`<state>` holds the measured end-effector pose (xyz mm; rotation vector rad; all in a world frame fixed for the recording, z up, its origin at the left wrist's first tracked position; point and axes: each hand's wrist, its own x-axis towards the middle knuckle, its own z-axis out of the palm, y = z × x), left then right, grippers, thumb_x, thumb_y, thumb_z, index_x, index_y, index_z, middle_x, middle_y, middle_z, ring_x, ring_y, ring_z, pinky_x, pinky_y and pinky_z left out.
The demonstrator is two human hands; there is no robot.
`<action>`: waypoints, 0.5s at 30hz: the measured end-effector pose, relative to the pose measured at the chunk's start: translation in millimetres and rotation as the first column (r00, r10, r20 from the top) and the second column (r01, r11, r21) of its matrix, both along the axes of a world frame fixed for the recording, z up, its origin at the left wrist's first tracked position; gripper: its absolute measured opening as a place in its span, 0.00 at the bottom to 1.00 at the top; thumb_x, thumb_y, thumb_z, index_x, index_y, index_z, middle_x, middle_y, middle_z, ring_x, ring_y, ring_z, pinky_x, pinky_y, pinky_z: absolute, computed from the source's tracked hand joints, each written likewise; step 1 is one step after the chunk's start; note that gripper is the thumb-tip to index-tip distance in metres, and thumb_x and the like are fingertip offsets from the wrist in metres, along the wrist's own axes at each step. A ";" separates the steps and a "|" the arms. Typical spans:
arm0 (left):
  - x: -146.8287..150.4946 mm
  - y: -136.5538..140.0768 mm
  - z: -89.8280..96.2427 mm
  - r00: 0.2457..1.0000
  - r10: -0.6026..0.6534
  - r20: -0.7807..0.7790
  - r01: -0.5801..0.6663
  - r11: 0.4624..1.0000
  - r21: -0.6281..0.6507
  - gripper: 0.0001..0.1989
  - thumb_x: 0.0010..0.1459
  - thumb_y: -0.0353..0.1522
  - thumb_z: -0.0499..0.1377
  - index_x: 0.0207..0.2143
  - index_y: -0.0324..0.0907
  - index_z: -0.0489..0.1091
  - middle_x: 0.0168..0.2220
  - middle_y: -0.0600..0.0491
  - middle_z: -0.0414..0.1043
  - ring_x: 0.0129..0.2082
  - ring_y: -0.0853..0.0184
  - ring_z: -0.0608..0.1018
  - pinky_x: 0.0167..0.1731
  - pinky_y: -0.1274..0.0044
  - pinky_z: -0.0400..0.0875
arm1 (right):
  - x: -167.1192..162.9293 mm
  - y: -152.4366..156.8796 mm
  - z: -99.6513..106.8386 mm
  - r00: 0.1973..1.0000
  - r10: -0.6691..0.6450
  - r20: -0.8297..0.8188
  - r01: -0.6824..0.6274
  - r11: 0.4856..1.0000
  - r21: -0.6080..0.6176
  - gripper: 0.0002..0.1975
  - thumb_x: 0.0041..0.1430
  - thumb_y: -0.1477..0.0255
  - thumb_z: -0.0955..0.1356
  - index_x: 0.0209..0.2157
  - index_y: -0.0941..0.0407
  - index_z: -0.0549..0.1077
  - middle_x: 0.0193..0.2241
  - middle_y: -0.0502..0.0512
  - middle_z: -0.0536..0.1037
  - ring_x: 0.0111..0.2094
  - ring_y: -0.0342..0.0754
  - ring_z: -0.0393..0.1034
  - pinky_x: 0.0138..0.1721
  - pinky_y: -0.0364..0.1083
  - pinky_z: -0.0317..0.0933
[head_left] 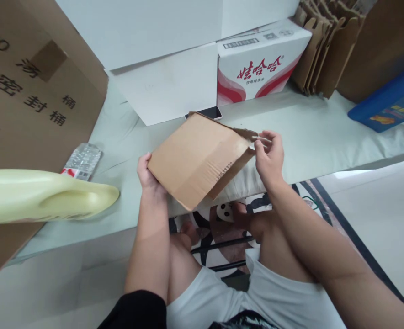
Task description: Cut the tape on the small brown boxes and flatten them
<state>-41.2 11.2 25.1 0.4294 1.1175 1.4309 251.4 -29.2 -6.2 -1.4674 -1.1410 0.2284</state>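
A flat brown cardboard box (195, 155) is held tilted over the edge of the cloth-covered bench. My left hand (150, 178) grips its left edge, thumb on top and the other fingers hidden underneath. At the box's right end, which gapes open, my right hand (269, 155) has its thumb and fingers curled in at a raised flap. Something thin and pale shows between those fingers, too small to name. Behind the box lies a phone-like dark rectangle (210, 113) with a light rim, partly covered.
A large brown carton (34, 87) stands at the left, with a pale yellow bottle (51, 195) and a clear plastic bottle (82, 160) before it. White-and-red carton (263, 68), folded cardboard pieces (328, 55) and a blue container (387, 105) line the back right.
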 end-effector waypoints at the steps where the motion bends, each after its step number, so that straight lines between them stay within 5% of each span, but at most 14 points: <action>1: 1.7 0.0 0.9 0.999 0.035 0.016 -0.035 0.999 0.013 0.15 0.54 0.42 0.56 0.31 0.40 0.75 0.31 0.47 0.79 0.35 0.57 0.82 0.34 0.70 0.77 | -1.5 -2.8 2.3 1.000 -0.021 0.017 0.020 0.999 0.030 0.10 0.61 0.65 0.65 0.42 0.53 0.70 0.40 0.57 0.77 0.41 0.51 0.74 0.42 0.51 0.69; 4: 11.3 -0.6 1.1 0.989 0.131 0.074 -0.137 0.987 0.086 0.14 0.54 0.40 0.54 0.31 0.41 0.74 0.34 0.48 0.80 0.39 0.58 0.82 0.37 0.72 0.76 | -17.8 -15.5 9.2 0.957 0.154 0.246 -0.178 0.981 0.078 0.08 0.62 0.65 0.64 0.37 0.53 0.72 0.37 0.57 0.78 0.42 0.53 0.73 0.48 0.56 0.66; 8: 26.9 -1.9 -5.3 0.984 0.155 0.087 -0.167 0.974 0.156 0.13 0.55 0.40 0.53 0.31 0.43 0.73 0.35 0.49 0.79 0.41 0.60 0.81 0.39 0.74 0.75 | -53.8 -26.8 2.5 0.723 0.460 0.516 -0.485 0.869 -0.097 0.18 0.55 0.57 0.70 0.44 0.53 0.75 0.45 0.62 0.79 0.53 0.62 0.70 0.59 0.63 0.59; 11: 36.0 -3.2 -9.1 0.982 0.167 0.091 -0.178 0.974 0.139 0.12 0.54 0.39 0.54 0.30 0.42 0.72 0.33 0.50 0.78 0.39 0.61 0.81 0.38 0.74 0.74 | -72.5 -25.4 -13.5 0.644 0.497 0.581 -0.505 0.847 -0.164 0.12 0.55 0.62 0.71 0.37 0.53 0.77 0.37 0.60 0.79 0.46 0.60 0.72 0.56 0.61 0.61; 15: 39.8 -4.2 -6.0 0.979 0.170 0.112 -0.187 0.969 0.160 0.12 0.54 0.40 0.52 0.29 0.42 0.70 0.30 0.50 0.77 0.36 0.61 0.79 0.38 0.73 0.73 | -78.6 -24.9 -18.8 0.676 0.387 0.627 -0.461 0.886 -0.049 0.07 0.62 0.69 0.66 0.32 0.53 0.76 0.31 0.57 0.76 0.35 0.51 0.69 0.39 0.51 0.61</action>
